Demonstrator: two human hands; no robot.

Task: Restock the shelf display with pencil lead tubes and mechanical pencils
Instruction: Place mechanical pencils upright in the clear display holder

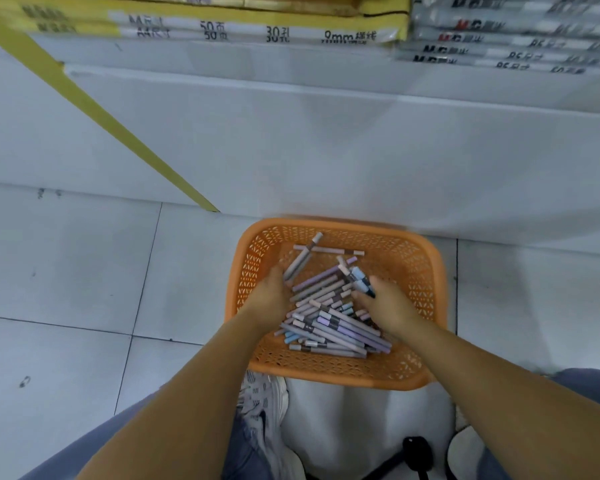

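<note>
An orange plastic basket (426, 268) stands on the floor against the white shelf base. It holds a heap of several mechanical pencils (329, 323) in purple, grey and pink, with a few blue ones. My left hand (272, 296) reaches into the left side of the heap and grips a grey pencil (300, 259) that sticks up toward the rim. My right hand (387, 303) is in the right side and holds a few blue pencils (361, 280) between thumb and fingers.
The white shelf base (326, 140) rises behind the basket, with yellow packs (222, 22) and grey packs (516, 39) stacked on top. A yellow stripe (101, 116) runs diagonally at left. My white shoes (265, 403) and knees sit just below the basket on the tiled floor.
</note>
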